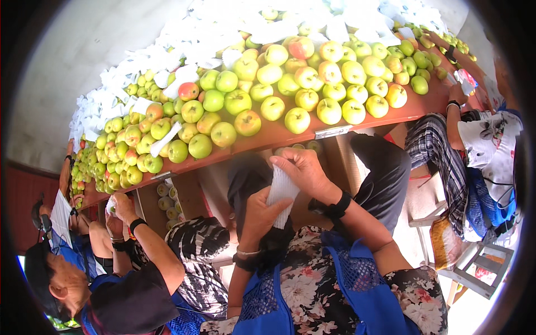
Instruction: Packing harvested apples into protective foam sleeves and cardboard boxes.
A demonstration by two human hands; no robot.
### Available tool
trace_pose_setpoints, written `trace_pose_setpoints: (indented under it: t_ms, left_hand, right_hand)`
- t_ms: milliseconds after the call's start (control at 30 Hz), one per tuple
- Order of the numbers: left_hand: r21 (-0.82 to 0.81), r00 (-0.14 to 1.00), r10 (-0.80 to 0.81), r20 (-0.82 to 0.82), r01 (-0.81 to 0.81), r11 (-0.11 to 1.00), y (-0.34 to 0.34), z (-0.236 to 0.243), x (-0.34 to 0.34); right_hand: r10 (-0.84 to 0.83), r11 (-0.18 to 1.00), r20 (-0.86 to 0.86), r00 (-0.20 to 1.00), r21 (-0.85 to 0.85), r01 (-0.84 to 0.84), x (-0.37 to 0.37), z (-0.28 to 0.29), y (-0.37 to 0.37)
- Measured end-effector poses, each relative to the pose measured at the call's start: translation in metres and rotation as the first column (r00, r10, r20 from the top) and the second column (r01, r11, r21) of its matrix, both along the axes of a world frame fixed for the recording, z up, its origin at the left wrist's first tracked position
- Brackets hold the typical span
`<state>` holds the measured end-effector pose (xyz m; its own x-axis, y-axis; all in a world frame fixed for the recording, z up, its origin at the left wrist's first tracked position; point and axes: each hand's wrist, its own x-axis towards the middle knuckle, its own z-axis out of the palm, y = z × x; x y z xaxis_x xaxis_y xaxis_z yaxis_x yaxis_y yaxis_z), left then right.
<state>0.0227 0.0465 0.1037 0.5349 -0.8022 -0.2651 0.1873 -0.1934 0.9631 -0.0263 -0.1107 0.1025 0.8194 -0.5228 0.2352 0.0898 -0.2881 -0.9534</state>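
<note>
"Pale wall (95, 50) off to the left, reddish-brown table (432, 99) heaped with green and blushed apples (297, 120), a drift of white wrapping (204, 33) beyond them. Where's the piece in hand?"

"Off the table altogether. That white ribbed sleeve (282, 192) is held just this side of the table's edge, slanting between two hands."

"Both gripping it?"

"Both. The right hand (306, 173) pinches its upper end between thumb and fingers; the left hand (258, 211) has it lower down, thumb laid across the front. Whether the sleeve's end is spread (those fingers hide it from where I stand) I can't tell."

"How would it handle?"

"Light, I'd judge, and soft, more like foam or crêpe than anything stiff. Those ridges should keep it from slipping. It might tear if yanked, so I'd take it by the rim, fingertips on either side, and leave the middle unsqueezed."

"And the apples?"

"Heavier, firm, smooth enough to roll, probably quick to bruise. Cup one round its sides."

"Any maker's name or label?"

"None I can read. The sleeve looks plain, and if the metal fitting (333, 132) on the table's edge carries a mark, it's too small to make out."
</note>
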Motion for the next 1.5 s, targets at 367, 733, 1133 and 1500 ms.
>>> trace_pose_setpoints:
  t_ms: [367, 733, 1133, 1500]
  left_hand:
    - [-0.061, 0.991, 0.137, 0.015, -0.136, 0.989, -0.001, 0.0, -0.004]
    - [-0.324, 0.943, 0.213, -0.254, -0.291, 0.9, 0.003, -0.02, 0.0]
    - [-0.074, 0.989, 0.062, -0.133, -0.073, 0.995, -0.01, -0.014, -0.008]
    - [-0.307, 0.915, 0.038, -0.401, -0.174, 0.936, 0.002, -0.011, 0.006]
  right_hand:
    - [-0.031, 1.0, 0.145, 0.989, 0.005, 0.03, 0.0, 0.004, 0.004]
    - [0.447, 0.667, 0.222, 0.867, 0.563, -0.488, -0.027, -0.008, -0.012]
    - [0.02, 0.372, 0.298, 0.954, 0.884, -0.284, -0.005, -0.02, 0.024]
    - [-0.195, 0.068, 0.447, 0.873, 0.894, -0.442, 0.0, -0.012, -0.013]
